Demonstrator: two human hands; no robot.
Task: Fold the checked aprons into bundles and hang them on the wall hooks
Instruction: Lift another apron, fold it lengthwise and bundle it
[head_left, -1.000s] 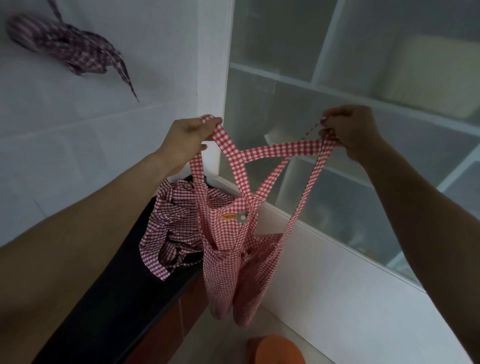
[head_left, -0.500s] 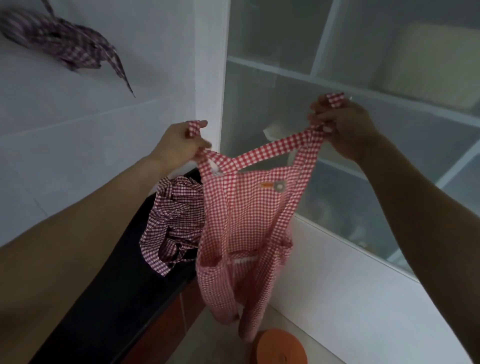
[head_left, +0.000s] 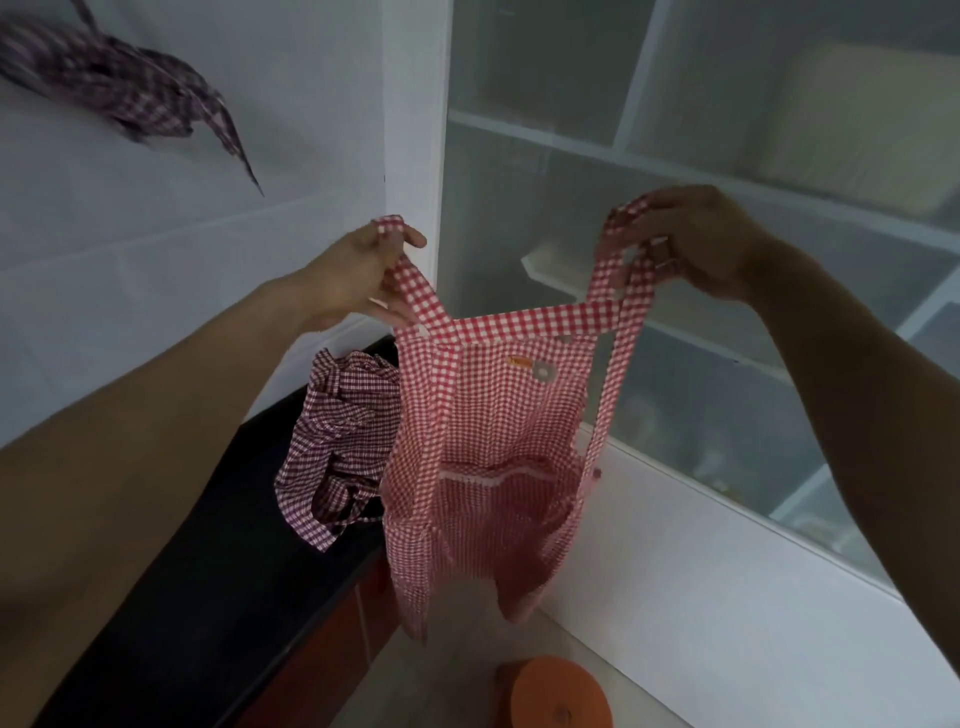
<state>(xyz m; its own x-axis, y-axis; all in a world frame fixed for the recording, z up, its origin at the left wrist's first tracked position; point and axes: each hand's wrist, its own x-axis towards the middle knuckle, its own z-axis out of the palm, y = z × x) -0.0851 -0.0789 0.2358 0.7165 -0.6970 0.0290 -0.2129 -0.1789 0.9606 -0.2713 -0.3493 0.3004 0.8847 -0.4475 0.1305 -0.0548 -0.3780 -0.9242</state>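
A red-and-white checked apron (head_left: 483, 441) hangs spread in the air in front of me, bib facing me, with a small orange label near its top. My left hand (head_left: 358, 275) pinches its left shoulder strap. My right hand (head_left: 696, 244) pinches the right strap, a little higher. A darker checked apron (head_left: 343, 441) lies crumpled on the black counter (head_left: 208, 597) just left of the hanging one. A folded dark checked bundle (head_left: 124, 88) hangs on the white wall at the top left; its hook is hidden.
A white cabinet with frosted glass doors (head_left: 675, 260) fills the right side, close behind the apron. An orange round stool (head_left: 556, 696) stands on the floor below. The counter's reddish-brown front (head_left: 332, 654) runs down to the floor.
The straps were crossed and the apron twisted; now it hangs flat and spread open. My hands have moved apart, with the bib turned to face me.
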